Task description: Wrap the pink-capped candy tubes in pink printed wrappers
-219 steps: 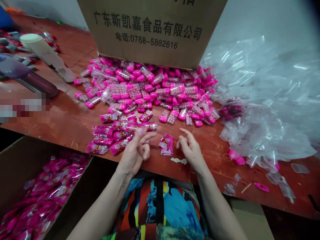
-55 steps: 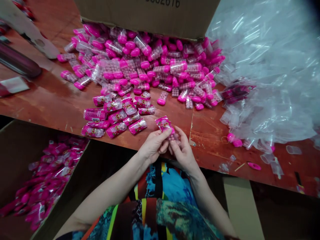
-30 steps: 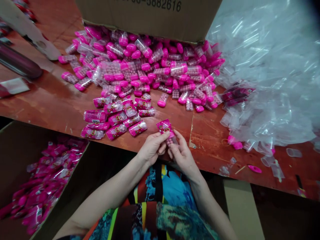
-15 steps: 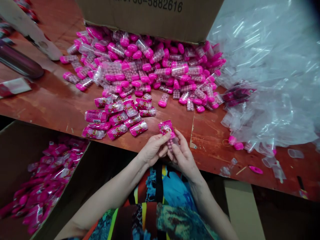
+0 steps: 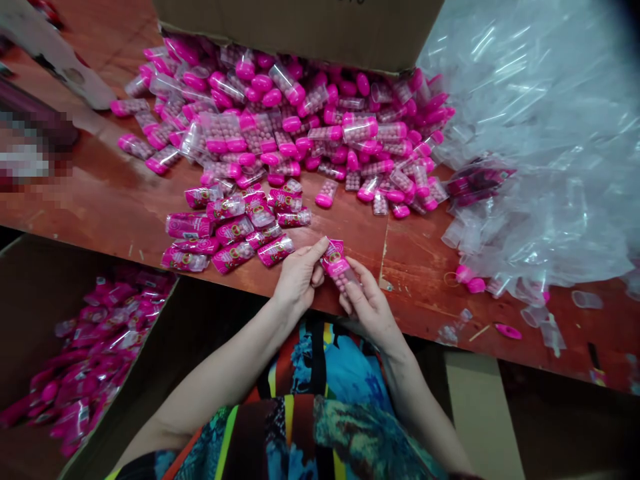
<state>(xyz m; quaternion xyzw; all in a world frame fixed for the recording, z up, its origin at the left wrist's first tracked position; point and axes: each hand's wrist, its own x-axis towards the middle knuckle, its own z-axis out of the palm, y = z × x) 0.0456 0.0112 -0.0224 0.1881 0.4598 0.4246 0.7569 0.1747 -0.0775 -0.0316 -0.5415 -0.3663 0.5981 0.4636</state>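
Observation:
Both hands meet at the near edge of the red-brown table. My left hand pinches a pink printed sleeve. My right hand grips a small clear tube of pink candy balls with a pink cap, whose capped end sits in the sleeve. Just left of my hands lies a cluster of sleeved tubes. Beyond it spreads a large heap of bare pink-capped tubes.
A big cardboard box stands at the back over the heap. Crumpled clear plastic fills the right side. A carton below the table's left edge holds several sleeved tubes. Loose caps and scraps lie at right.
Since 7.3 s ago my hands have picked up a sleeve and a tube and brought them together. In the last second the tube has slid further into the sleeve.

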